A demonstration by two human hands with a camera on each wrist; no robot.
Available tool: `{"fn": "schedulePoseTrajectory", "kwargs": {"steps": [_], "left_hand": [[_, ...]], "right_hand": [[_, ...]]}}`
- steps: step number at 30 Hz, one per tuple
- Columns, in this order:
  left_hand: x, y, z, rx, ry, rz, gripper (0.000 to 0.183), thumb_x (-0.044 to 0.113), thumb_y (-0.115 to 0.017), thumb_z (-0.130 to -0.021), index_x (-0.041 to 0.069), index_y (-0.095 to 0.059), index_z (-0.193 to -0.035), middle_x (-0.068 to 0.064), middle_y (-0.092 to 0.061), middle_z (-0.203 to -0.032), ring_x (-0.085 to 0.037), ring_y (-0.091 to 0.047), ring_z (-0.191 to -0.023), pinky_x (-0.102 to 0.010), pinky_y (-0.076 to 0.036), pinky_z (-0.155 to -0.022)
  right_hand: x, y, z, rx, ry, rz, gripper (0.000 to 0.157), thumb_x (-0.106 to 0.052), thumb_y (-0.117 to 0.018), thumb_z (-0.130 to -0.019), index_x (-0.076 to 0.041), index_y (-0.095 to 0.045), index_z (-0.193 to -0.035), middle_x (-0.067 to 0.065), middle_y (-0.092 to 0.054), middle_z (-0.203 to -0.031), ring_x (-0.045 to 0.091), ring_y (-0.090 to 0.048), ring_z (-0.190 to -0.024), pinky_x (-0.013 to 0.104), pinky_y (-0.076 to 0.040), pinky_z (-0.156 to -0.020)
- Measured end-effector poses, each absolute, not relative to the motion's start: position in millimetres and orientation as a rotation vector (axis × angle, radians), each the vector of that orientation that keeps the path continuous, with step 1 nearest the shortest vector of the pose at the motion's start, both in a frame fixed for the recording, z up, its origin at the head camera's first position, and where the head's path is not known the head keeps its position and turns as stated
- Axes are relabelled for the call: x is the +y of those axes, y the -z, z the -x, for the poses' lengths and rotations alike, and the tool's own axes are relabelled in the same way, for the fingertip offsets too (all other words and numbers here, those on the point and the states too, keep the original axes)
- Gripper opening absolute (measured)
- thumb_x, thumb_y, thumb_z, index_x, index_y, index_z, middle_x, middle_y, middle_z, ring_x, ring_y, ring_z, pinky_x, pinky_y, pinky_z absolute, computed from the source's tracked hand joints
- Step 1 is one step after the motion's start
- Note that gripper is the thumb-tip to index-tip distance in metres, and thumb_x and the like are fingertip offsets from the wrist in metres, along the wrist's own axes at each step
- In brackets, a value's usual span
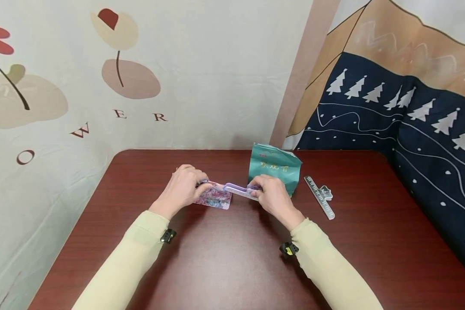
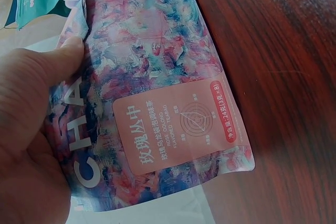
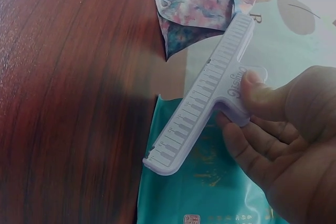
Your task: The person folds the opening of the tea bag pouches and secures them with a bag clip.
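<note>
My left hand [image 1: 183,188] grips a pink-and-blue patterned tea pouch [image 2: 152,45], thumb across the folded top edge. Rose oolong teabag lettering shows on its front in the left wrist view. With thumb and fingers, my right hand [image 3: 302,129] pinches the handle of a lilac bag clip [image 3: 205,95] printed with piano keys. One end of the clip's long bar meets the pouch's folded edge, close to the left thumb; whether the fold lies inside the clip there, I cannot tell. Most of the bar extends beyond the pouch.
Behind the right hand a teal pouch [image 1: 275,165] with gold characters stands upright. Right of it, a clear clip [image 1: 318,197] with piano keys lies on the dark red wooden table [image 1: 224,258]. Printed cloth [image 1: 217,77] hangs along the table's back edge.
</note>
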State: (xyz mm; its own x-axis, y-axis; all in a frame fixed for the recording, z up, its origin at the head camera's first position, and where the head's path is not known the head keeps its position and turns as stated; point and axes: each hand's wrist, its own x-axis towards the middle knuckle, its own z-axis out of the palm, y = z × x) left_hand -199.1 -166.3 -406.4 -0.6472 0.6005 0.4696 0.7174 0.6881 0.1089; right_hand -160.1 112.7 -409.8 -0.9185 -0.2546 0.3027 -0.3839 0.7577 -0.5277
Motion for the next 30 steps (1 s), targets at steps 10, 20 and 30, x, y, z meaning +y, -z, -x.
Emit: {"fn": "schedulePoseTrajectory", "kwargs": {"steps": [10, 20, 30], "left_hand": [[-166.1, 405.2, 197.3, -2.569, 0.396, 0.960, 0.019, 0.027, -0.080, -0.089, 0.009, -0.076, -0.085, -0.004, -0.074, -0.079, -0.029, -0.069, -0.082, -0.047, -0.049, -0.095], [-164.7, 405.5, 197.9, -2.553, 0.389, 0.970, 0.018, 0.026, -0.081, -0.089, 0.009, -0.075, -0.083, -0.003, -0.073, -0.077, -0.026, -0.068, -0.076, -0.046, -0.049, -0.096], [-163.9, 405.3, 196.7, -2.547, 0.382, 0.980, 0.018, 0.024, -0.081, -0.088, 0.008, -0.075, -0.083, -0.003, -0.072, -0.077, -0.026, -0.067, -0.076, -0.047, -0.048, -0.096]], "right_hand": [[107.5, 411.0, 160.5, -2.762, -0.902, -0.502, 0.009, -0.003, -0.081, -0.087, -0.010, -0.078, -0.092, 0.002, -0.071, -0.087, 0.021, -0.063, -0.080, 0.037, -0.056, -0.075], [107.9, 411.5, 163.9, -2.763, -0.934, -0.483, 0.007, -0.004, -0.080, -0.088, -0.010, -0.079, -0.091, 0.002, -0.073, -0.089, 0.021, -0.064, -0.079, 0.035, -0.054, -0.070], [104.1, 411.8, 164.7, -2.763, -0.949, -0.457, 0.008, -0.004, -0.080, -0.089, -0.011, -0.080, -0.091, 0.002, -0.074, -0.090, 0.021, -0.064, -0.079, 0.033, -0.053, -0.069]]}}
